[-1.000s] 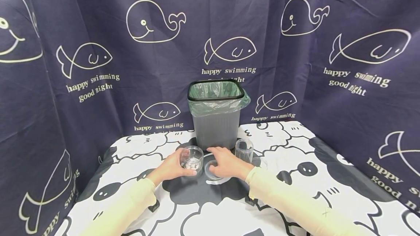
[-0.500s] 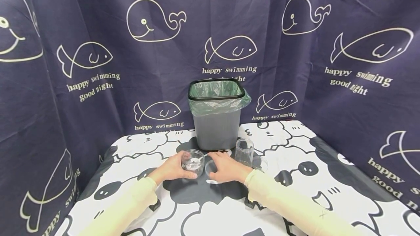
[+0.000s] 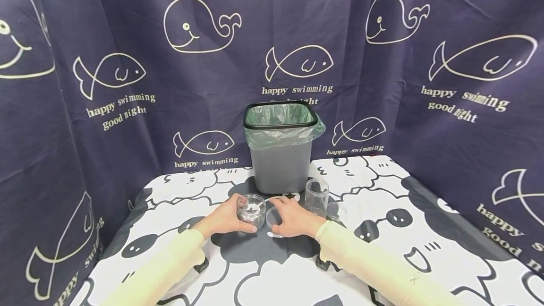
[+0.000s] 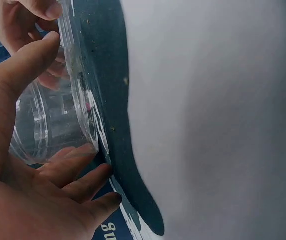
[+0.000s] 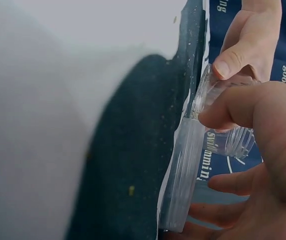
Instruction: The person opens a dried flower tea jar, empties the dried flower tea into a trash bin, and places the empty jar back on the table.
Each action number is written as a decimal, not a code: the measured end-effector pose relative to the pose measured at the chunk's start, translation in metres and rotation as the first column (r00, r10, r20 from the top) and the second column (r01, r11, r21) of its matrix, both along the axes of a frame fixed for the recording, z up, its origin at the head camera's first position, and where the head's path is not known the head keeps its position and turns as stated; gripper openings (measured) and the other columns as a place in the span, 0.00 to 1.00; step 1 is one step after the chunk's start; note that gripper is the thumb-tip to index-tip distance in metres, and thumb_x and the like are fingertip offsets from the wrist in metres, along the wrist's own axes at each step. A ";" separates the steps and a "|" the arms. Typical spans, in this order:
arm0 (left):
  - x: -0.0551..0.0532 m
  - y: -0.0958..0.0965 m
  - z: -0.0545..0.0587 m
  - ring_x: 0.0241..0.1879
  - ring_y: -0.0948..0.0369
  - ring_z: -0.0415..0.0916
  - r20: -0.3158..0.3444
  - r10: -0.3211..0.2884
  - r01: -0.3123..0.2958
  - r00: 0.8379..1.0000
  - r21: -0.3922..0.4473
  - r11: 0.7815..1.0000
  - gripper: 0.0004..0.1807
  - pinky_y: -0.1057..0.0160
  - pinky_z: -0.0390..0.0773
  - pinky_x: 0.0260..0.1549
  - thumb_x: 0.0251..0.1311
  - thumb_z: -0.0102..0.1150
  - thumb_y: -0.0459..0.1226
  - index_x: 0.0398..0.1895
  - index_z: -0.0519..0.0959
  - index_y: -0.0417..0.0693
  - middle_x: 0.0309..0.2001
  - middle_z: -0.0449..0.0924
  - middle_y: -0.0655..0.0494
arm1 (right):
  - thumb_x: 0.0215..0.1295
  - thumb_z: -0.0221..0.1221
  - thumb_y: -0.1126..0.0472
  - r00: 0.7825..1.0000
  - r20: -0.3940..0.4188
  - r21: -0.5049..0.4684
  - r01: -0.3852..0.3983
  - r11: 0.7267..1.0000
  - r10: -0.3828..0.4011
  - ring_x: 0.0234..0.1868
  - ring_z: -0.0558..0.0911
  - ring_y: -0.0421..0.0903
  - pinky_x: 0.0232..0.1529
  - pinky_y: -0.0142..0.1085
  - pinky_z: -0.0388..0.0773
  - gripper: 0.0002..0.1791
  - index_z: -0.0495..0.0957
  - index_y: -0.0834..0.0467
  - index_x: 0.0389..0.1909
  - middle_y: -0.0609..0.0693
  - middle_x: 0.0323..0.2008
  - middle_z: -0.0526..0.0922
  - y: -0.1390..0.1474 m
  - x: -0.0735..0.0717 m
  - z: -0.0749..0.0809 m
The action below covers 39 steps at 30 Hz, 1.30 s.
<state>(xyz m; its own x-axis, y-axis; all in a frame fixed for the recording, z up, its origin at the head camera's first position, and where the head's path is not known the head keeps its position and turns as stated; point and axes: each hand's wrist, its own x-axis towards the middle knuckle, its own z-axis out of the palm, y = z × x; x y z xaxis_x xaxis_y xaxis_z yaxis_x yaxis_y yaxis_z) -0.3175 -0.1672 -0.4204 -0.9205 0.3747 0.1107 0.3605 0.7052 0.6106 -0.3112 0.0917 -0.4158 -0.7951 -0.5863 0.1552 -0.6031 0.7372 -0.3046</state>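
A short clear plastic jar (image 3: 253,218) stands on the patterned cloth in front of the bin. My left hand (image 3: 227,216) holds it from the left, thumb on the near side and fingers round the far side; the left wrist view shows these fingers nearly straight. Just right of the jar lies a round clear lid (image 3: 272,218), flat on the cloth. With thumb and fingers at opposite edges, my right hand (image 3: 295,218) spans this lid (image 5: 180,175). In the right wrist view the lid sits close to the jar (image 5: 238,142). Part of the lid is hidden by the hand.
Behind the hands stands a grey bin (image 3: 282,166) with a green liner. A taller clear jar (image 3: 317,197) and another clear lid (image 3: 337,211) are beyond my right wrist. Dark blue curtains (image 3: 204,98) enclose the table's back and sides.
The short jar has shifted slightly right and looks lower, and my left fingers have slid toward its left side. My right hand has stayed nearly still over the lid.
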 end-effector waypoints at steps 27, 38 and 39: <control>0.001 0.008 0.002 0.56 0.49 0.81 -0.002 0.068 -0.068 0.998 -0.063 0.996 0.59 0.47 0.77 0.57 0.29 0.88 0.55 0.66 0.66 0.43 0.55 0.84 0.48 | 0.56 0.67 0.49 0.998 0.044 0.041 0.049 0.998 -0.051 0.68 0.72 0.65 0.66 0.54 0.72 0.45 0.66 0.61 0.74 0.65 0.65 0.75 -0.001 0.001 0.000; 0.007 0.009 0.007 0.57 0.48 0.80 0.004 0.077 -0.076 0.997 -0.089 0.993 0.70 0.47 0.77 0.58 0.29 0.87 0.57 0.76 0.58 0.42 0.59 0.81 0.42 | 0.59 0.65 0.49 0.998 0.041 0.080 0.035 0.996 -0.038 0.66 0.73 0.63 0.66 0.53 0.72 0.43 0.66 0.60 0.74 0.63 0.67 0.74 -0.002 0.004 0.017; 0.008 0.008 0.009 0.57 0.48 0.80 0.009 0.080 -0.078 0.997 -0.093 0.993 0.70 0.47 0.77 0.58 0.29 0.87 0.57 0.77 0.57 0.42 0.59 0.80 0.41 | 0.59 0.64 0.49 0.999 0.037 0.082 0.032 0.996 -0.035 0.67 0.73 0.64 0.66 0.53 0.72 0.43 0.65 0.60 0.75 0.63 0.67 0.74 -0.001 0.004 0.021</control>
<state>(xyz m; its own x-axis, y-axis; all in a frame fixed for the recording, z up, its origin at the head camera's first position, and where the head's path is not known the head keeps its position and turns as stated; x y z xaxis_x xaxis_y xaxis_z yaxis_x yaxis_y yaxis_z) -0.3092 -0.1590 -0.4116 -0.9488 0.3088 0.0672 0.2940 0.7846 0.5458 -0.3072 0.0904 -0.3944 -0.8191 -0.5685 0.0770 -0.5665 0.7802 -0.2654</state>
